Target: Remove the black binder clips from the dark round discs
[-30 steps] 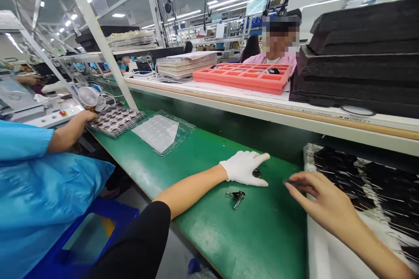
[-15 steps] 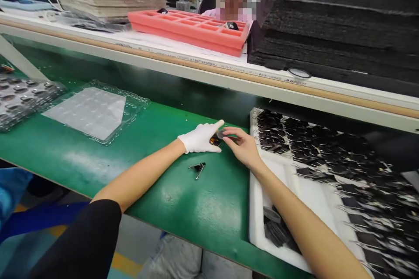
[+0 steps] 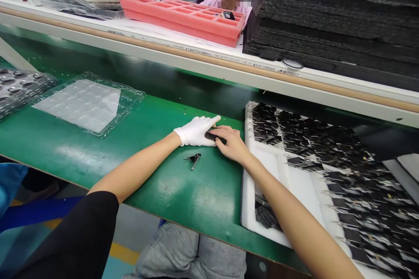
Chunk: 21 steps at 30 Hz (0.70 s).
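On the green surface, a small dark oval part sits pinched under the curled fingertips of the bare right hand. It touches the white-gloved left hand, which rests flat, fingers stretched, gripping nothing. A black metal binder clip lies just beside them. To the right, a white foam tray holds black strips; to the left, a clear plastic blister tray holds a white sheet. Half a second earlier the part was held higher.

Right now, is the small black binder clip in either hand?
No, the binder clip lies on the green bench, clear of both hands.
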Tool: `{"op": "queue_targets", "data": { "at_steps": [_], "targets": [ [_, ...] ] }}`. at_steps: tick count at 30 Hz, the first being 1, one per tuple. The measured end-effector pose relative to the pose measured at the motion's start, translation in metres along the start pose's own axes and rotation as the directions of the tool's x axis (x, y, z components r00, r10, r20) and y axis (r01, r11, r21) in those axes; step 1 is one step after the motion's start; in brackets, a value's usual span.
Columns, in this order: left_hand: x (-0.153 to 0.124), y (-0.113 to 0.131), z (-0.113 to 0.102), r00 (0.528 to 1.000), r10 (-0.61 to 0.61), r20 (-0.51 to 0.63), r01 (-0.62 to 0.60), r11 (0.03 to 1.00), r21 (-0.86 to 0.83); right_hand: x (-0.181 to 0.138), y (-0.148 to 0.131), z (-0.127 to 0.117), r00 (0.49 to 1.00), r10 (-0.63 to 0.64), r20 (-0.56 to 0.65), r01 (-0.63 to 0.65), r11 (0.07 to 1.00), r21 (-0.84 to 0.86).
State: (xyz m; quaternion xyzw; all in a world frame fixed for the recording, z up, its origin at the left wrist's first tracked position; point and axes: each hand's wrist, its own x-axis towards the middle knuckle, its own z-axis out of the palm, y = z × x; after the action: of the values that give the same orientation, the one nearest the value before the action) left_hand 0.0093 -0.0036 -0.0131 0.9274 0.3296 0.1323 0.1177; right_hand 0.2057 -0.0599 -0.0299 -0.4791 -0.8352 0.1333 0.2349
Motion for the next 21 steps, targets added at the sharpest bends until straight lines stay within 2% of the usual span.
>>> {"op": "queue_targets", "data": {
  "at_steps": [2,5,7,9,11,12,14,16,17,19,21],
  "targets": [
    [0.0,0.0,0.0,1.0,-0.003,0.01,0.003,0.999,0.038,-0.002,-0.005,-0.002,0.998,-0.05,-0.042,0.048,0.997,-0.056],
    [0.001,-0.002,0.002,0.999,0.002,0.039,-0.006,0.995,0.103,-0.007,-0.016,-0.007,0.97,-0.236,-0.058,0.231,0.969,-0.086],
    [0.0,-0.005,0.003,0.998,0.008,0.06,-0.018,0.986,0.166,-0.009,-0.023,-0.009,0.923,-0.383,0.037,0.384,0.923,-0.032],
    [-0.001,-0.007,0.005,0.997,0.022,0.069,-0.037,0.975,0.217,-0.009,-0.028,-0.008,0.869,-0.479,0.124,0.477,0.877,0.047],
    [-0.002,-0.008,0.005,0.998,0.025,0.056,-0.037,0.972,0.232,-0.008,-0.028,-0.005,0.852,-0.508,0.126,0.49,0.859,0.151],
    [-0.003,-0.008,0.005,0.999,0.018,0.045,-0.028,0.973,0.228,-0.007,-0.028,-0.003,0.864,-0.494,0.092,0.467,0.857,0.218],
    [-0.003,-0.007,0.005,0.999,0.009,0.037,-0.017,0.976,0.217,-0.005,-0.024,-0.001,0.921,-0.389,-0.003,0.361,0.852,0.379],
    [-0.003,-0.005,0.004,0.999,0.002,0.034,-0.009,0.979,0.205,-0.003,-0.019,-0.003,0.983,-0.17,-0.074,0.182,0.801,0.57],
    [-0.003,-0.004,0.004,1.0,-0.004,0.027,-0.001,0.981,0.196,-0.002,-0.017,-0.005,0.996,-0.032,-0.085,0.081,0.743,0.665],
    [-0.002,-0.001,0.005,1.0,-0.015,0.003,0.014,0.985,0.173,0.001,-0.012,-0.011,0.973,0.225,-0.056,-0.088,0.58,0.81],
    [-0.001,0.002,0.006,0.999,-0.037,-0.018,0.04,0.986,0.164,0.006,-0.009,-0.016,0.917,0.398,-0.013,-0.18,0.443,0.878]
  ]
}}
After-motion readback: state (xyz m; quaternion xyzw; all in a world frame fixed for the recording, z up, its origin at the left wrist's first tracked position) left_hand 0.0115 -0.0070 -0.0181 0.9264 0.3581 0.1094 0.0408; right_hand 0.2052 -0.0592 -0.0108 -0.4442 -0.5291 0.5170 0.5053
